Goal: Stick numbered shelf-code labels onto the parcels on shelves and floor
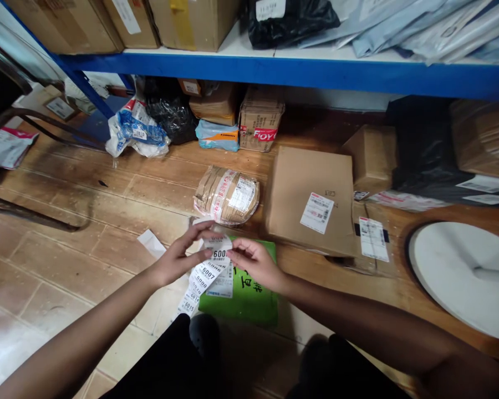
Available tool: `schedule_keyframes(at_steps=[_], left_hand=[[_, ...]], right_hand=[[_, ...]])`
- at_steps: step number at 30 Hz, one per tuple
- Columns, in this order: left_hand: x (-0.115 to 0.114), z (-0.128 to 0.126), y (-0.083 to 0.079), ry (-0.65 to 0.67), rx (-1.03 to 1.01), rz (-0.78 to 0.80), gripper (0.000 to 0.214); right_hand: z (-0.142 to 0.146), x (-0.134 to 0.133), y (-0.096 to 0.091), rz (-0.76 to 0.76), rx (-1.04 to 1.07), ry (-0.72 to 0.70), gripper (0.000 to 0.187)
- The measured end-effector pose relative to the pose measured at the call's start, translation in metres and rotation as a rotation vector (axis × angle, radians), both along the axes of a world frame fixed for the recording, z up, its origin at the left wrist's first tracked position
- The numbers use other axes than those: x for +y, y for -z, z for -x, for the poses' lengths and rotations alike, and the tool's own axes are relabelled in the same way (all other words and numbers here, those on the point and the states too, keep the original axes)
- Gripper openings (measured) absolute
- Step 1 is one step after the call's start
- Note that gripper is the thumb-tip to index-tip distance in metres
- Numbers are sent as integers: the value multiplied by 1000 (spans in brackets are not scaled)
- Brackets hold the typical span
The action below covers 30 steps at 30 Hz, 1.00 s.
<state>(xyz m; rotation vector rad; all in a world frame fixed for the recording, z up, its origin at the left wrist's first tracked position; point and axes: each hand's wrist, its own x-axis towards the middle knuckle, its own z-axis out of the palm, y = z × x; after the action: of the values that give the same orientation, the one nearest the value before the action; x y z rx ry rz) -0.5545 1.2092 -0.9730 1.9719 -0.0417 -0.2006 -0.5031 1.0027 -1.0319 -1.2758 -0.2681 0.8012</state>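
Observation:
A long strip of numbered labels [208, 272] hangs between my hands, its lower end trailing toward my knees. My left hand [189, 249] pinches the strip from the left, thumb in front. From the other side, my right hand [253, 260] grips the edge of an upper label between thumb and fingers. Under the strip, a green parcel [258, 299] with black handwriting and a white shipping label lies on the floor. Just beyond my hands sits a rounded brown parcel [208, 191] wrapped in clear and printed tape.
A large cardboard box [311, 166] stands right of the parcels, near a round white stool top [466, 271]. Ahead runs a blue shelf edge [274, 72], with packages above and beneath it. Metal chair legs [33, 213] reach in at left. A white paper scrap [151, 244] lies on the floor.

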Motion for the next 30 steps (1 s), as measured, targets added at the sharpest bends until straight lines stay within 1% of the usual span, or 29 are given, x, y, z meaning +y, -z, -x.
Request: schedule_keyframes(at_steps=[1,2,3,5,6,8,11,14,16,17,20,22,24,25,27,30], left_hand=[[-2,-1,3,25,92,98,53],[-5,-2,8,9,173,178,51],[-7,-2,13,-37,237,247,49],[-12,-1,22,-172,312,367,45],[-15,-1,24,-225,335,413,44],[-18,-1,23,-289,383,465,41],[-21,-3,20,-327,442,490,43],[-21,-3,22,-349,395,519,48],[-20,-2,25,-355,340,517,46],[-20,-2,27,-349,320,510,45],[-21,1,28,-308,316,502,46],[-22,2,27,-310,350,547,53],[-24,2,26,-355,408,612,57],[-26,2,25,-387,432,632,55],[-28,2,25,-425,457,633,45],[-30,2,27,-394,440,571,30]], right_hand=[[-1,0,0,5,13,12,24],[-1,0,0,16,18,23,24],[-2,0,0,30,13,33,24],[-2,-1,2,53,-28,49,23],[-1,-1,3,60,-66,53,22],[-1,-2,6,67,-177,52,19],[1,-4,9,75,-347,51,15],[2,-6,9,86,-431,57,14],[2,-5,7,96,-397,85,14],[2,-5,6,102,-356,99,17],[2,-2,6,105,-245,114,34],[2,1,8,104,-210,114,31],[2,2,10,105,-186,128,26],[2,3,10,105,-174,134,26],[2,3,10,101,-158,144,27],[2,4,9,109,-147,160,25]])
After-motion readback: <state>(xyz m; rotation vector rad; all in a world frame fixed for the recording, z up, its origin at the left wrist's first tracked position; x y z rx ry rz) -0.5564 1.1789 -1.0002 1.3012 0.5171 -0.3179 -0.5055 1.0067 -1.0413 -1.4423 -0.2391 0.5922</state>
